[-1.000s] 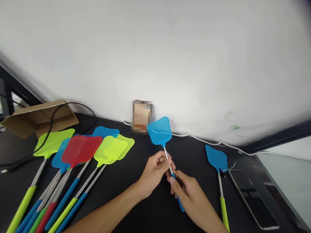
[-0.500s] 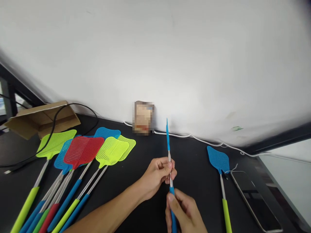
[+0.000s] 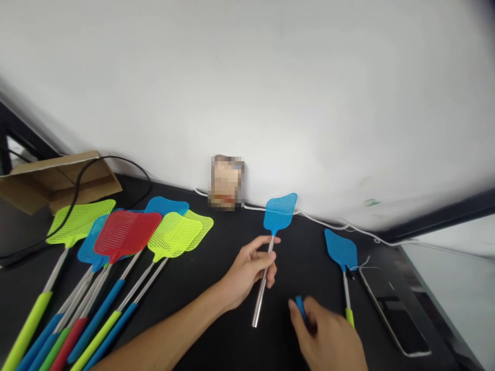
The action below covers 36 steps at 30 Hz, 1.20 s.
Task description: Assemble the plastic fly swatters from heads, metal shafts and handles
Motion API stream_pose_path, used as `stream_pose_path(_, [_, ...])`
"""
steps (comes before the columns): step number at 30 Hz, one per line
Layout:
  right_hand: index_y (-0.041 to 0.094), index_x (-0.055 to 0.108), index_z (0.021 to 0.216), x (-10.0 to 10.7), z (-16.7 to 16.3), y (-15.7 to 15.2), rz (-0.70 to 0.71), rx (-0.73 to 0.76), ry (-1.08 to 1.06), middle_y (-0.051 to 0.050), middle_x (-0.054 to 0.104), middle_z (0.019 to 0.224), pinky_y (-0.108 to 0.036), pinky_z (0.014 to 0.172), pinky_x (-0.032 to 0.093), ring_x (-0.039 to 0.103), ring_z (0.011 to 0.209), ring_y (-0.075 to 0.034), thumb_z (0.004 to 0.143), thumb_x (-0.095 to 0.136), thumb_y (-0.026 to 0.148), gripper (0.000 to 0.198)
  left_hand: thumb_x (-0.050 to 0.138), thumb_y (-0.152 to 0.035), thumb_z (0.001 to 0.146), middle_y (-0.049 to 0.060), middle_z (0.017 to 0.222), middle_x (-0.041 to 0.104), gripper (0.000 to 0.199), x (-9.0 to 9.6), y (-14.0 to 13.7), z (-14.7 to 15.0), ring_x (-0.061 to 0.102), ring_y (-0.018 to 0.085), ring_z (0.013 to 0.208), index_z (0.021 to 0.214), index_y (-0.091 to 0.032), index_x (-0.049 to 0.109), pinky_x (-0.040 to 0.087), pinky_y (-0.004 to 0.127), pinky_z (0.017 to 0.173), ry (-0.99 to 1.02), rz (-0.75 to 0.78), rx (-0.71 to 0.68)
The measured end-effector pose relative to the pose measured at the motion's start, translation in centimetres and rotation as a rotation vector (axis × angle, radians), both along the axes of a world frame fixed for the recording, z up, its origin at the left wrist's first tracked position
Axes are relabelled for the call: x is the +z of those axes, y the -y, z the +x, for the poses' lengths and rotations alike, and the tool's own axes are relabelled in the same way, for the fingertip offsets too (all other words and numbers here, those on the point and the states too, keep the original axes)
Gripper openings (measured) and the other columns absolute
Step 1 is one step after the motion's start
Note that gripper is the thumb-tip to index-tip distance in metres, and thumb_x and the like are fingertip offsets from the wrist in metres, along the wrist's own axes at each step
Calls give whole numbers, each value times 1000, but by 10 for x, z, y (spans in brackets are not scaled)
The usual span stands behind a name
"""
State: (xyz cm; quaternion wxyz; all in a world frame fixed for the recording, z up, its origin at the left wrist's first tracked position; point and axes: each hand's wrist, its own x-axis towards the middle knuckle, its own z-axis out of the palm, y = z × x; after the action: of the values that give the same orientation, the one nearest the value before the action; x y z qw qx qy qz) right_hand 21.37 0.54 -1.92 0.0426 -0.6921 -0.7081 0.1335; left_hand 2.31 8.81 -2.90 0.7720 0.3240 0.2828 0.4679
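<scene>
A blue fly swatter (image 3: 280, 212) stands tilted in front of me, its bare metal rod pinched in my left hand (image 3: 251, 265). The rod's lower end is uncovered. Lower right, my right hand (image 3: 328, 332) is closed around a blue handle grip (image 3: 301, 309), apart from the rod; most of the grip is hidden by the fingers. Just beyond that hand lies another blue swatter (image 3: 342, 250) with a lime green handle (image 3: 349, 317), partly covered by the hand.
At left lie several swatters, including a red one (image 3: 127, 232) and lime ones (image 3: 81, 221). Behind them sits an open cardboard box (image 3: 65, 178) with a black cable across it. A phone (image 3: 394, 309) lies right. A pixelated item (image 3: 226, 183) leans on the wall.
The blue handle grip has come off the metal rod and moved right in my right hand. The swatter in my left hand has turned, so its flat face shows.
</scene>
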Motion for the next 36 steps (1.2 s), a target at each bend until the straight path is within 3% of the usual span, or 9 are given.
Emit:
stream_pose_path(4, [24,62,76,10,-12,-63,113,81,322,-6,70,66,-31,52,19,68,59,-26,102,46,42,35,64,-35,93,-3,67,58,31,2,3,-1,50,9,45,118,-20,55,35,18,37,6,7,21])
stream_pose_path(9, [23,60,77,9,-18,-89,130,113,336,-7,70,69,-31,54,18,66,60,-26,100,47,45,35,57,-39,96,-1,75,64,30,2,4,-1,42,4,32,120,-20,52,17,15,29,-62,42,91])
stream_pose_path(12, [23,57,74,6,-11,-86,138,54,134,-3,64,63,-31,54,22,59,56,-22,97,51,52,38,46,-51,100,-1,70,63,38,1,3,0,41,5,31,119,-19,52,16,14,28,-81,17,74])
stream_pose_path(15, [23,63,87,5,-5,-79,98,59,-382,-2,63,70,-30,58,34,55,61,-18,94,56,57,36,39,-58,100,-1,66,62,44,-1,3,2,43,6,31,112,-18,54,20,14,27,-96,16,31])
stream_pose_path(18, [22,64,112,5,-6,-72,-38,40,-950,-2,63,84,-29,60,41,52,63,-15,95,58,56,38,46,-55,98,0,70,62,40,-3,5,4,47,6,34,99,-16,56,27,14,27,-132,39,-49])
stream_pose_path(21, [22,64,115,4,-13,-70,-100,-95,-1253,1,56,77,-27,55,39,45,59,-13,96,58,52,35,49,-50,97,-2,66,59,34,-4,8,4,45,5,33,98,-16,56,28,14,28,-187,53,-134])
stream_pose_path(26, [19,56,69,2,-22,-71,-142,-243,-1398,3,45,64,-24,50,34,38,55,-10,92,68,47,38,50,-45,97,-5,61,55,26,0,11,3,40,6,31,96,-18,54,23,15,28,-140,-13,-154])
stream_pose_path(31, [18,61,77,-2,-21,-66,-166,-236,-1402,2,50,65,-25,49,35,41,55,-10,90,70,48,34,53,-48,95,-7,61,48,29,1,19,8,37,4,33,87,-21,47,19,15,31,32,-145,-213])
stream_pose_path(36, [19,55,67,-4,-19,-64,-71,-195,-1345,2,48,62,-26,55,38,42,58,-11,89,72,44,37,51,-60,95,-7,64,44,41,-2,24,13,36,3,35,84,-21,46,21,16,31,39,-109,-271])
